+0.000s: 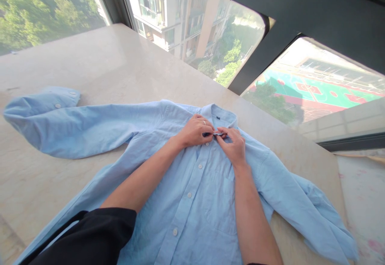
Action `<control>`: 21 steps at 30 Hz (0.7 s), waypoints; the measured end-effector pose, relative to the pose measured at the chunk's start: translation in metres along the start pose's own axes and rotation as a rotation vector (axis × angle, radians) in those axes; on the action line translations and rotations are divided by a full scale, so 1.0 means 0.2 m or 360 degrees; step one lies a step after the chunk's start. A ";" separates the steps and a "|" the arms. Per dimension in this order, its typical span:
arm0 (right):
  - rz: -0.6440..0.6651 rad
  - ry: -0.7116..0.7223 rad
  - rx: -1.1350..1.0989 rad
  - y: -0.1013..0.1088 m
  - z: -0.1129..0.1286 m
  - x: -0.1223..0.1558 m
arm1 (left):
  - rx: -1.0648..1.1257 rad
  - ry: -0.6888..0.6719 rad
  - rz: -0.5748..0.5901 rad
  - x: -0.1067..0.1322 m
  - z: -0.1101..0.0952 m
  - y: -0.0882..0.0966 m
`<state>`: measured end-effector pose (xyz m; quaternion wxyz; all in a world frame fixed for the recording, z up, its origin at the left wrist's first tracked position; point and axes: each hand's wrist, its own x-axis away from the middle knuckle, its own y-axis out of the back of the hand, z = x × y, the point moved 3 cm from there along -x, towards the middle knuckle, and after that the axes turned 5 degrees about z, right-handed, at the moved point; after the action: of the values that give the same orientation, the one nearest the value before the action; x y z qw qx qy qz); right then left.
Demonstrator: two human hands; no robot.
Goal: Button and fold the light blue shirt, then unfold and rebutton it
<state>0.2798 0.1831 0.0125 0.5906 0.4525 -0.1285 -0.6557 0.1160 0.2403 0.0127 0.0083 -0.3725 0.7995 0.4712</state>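
Note:
A light blue button-up shirt [216, 201] lies face up and spread out, its collar [224, 114] at the far end. Just below that collar, my left hand [197, 130] pinches the front edge of the shirt, a ring on one finger. Close against it from the other side, my right hand [233, 142] also pinches the fabric at the neck. Between the fingertips the cloth is lifted and folded; any button there is hidden. Down the placket run several white buttons [189, 195], fastened through the front. One sleeve [90, 124] stretches left with its cuff folded back.
Under the shirt is a pale marble-like sill [99, 62]. Dark window frames [252, 56] border its far side, with buildings, trees and a sports court outside. A white floral cloth [363, 201] lies at the right edge.

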 end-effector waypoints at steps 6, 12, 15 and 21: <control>0.0036 -0.0020 -0.0051 0.01 0.00 0.00 | -0.0064 0.0000 0.0028 0.00 -0.01 0.00; 0.0035 0.0005 -0.0060 0.01 0.00 0.00 | -0.0088 -0.0021 0.0005 0.00 -0.01 -0.01; 0.0057 0.0003 -0.0089 0.01 0.00 0.01 | -0.0093 -0.0034 0.0005 0.00 -0.01 -0.01; 0.0133 -0.0050 -0.0135 0.00 -0.01 0.01 | -0.0068 -0.0024 0.0053 0.00 -0.01 -0.02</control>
<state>0.2817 0.1829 0.0100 0.6340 0.4109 -0.1288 -0.6424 0.1196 0.2370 0.0106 -0.0014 -0.3558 0.7953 0.4909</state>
